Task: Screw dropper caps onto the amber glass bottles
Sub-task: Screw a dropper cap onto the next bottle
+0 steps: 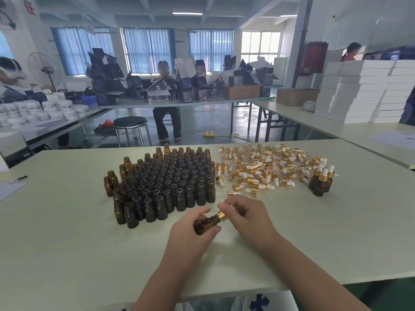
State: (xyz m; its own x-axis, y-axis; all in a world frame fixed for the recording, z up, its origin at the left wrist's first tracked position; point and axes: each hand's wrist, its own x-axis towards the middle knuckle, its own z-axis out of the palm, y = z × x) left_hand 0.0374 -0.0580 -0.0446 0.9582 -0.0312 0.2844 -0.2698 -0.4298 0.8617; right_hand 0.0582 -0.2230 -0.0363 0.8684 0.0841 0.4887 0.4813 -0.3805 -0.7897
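My left hand grips an amber glass bottle, tilted with its neck toward the upper right, just above the table. My right hand pinches a gold dropper cap that sits at the bottle's mouth. A dense block of open, upright amber bottles stands behind my hands. To its right lies a loose heap of gold and white dropper caps. A few capped bottles stand together at the far right of the heap.
The pale table ends in a front edge close below my forearms. A pen and a sheet of paper lie at its left edge. Beyond are other tables with boxes and white jars, a black stool, and seated people.
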